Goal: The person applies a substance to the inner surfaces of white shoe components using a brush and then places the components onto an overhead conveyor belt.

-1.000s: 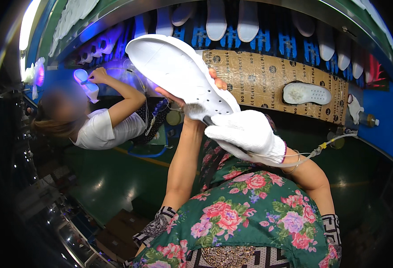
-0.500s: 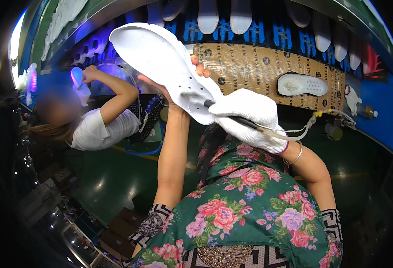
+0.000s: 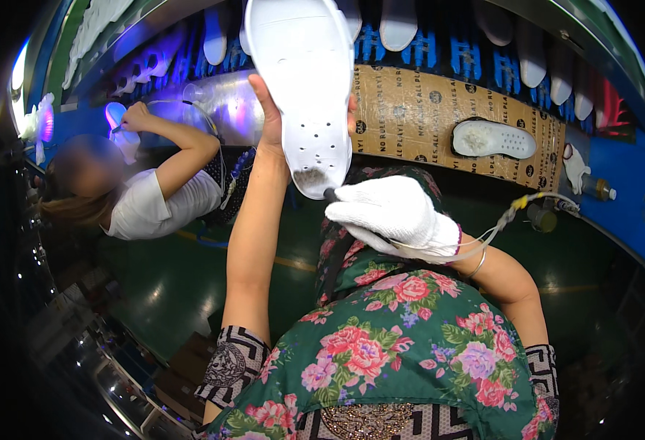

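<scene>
A white shoe sole [image 3: 300,81] with small holes stands lengthwise before me, its broad end away from me. My left hand [image 3: 269,121] is closed round its middle, thumb on the left edge and fingertips showing at the right. A greyish patch [image 3: 312,177] marks the near end of the sole. Just off that end is my right hand [image 3: 388,213], in a white knitted glove and closed on a thin tool with a black tip [image 3: 330,195]. Pale tubing [image 3: 484,242] trails from this hand toward the right. The glove hides most of the tool.
Printed cardboard [image 3: 403,110] covers the bench ahead, with another white sole [image 3: 502,141] lying on it. A white glove [image 3: 576,169] and a bottle [image 3: 598,187] are at the right. Soles hang on blue holders [image 3: 465,59] behind. At left a co-worker [image 3: 154,198] handles a violet-lit piece.
The sole has turned from slanting to nearly upright and moved farther off. My right hand has drawn back toward me, and the tool tip has left the sole's inner face.
</scene>
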Available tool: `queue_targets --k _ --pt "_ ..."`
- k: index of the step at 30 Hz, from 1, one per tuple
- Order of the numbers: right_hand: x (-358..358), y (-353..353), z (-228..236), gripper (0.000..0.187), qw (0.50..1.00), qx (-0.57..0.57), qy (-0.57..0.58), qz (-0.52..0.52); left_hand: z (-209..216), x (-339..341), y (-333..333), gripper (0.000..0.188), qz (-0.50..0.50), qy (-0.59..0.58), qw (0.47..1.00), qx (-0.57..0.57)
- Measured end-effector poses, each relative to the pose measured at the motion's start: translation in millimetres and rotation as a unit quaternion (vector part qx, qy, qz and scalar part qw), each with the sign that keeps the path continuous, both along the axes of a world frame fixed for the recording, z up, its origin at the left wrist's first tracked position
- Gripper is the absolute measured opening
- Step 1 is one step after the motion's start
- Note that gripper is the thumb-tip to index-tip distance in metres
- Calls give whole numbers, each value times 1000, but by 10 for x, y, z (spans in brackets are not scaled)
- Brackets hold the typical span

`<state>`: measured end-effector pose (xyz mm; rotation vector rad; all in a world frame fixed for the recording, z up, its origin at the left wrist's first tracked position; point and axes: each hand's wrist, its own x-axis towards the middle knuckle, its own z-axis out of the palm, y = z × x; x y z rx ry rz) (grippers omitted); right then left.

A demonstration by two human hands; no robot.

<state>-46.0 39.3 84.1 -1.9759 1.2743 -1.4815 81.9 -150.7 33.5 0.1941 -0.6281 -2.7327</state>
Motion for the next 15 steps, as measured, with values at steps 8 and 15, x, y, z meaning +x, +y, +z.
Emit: queue_targets --k 8,15 --pt "-175 -43 13 26 995 60 -82 19 108 -159 59 119 -54 -139 989 -19" --pt "-144 27 21 28 989 104 -50 91 189 -241 -50 107 -168 -268 940 -131"
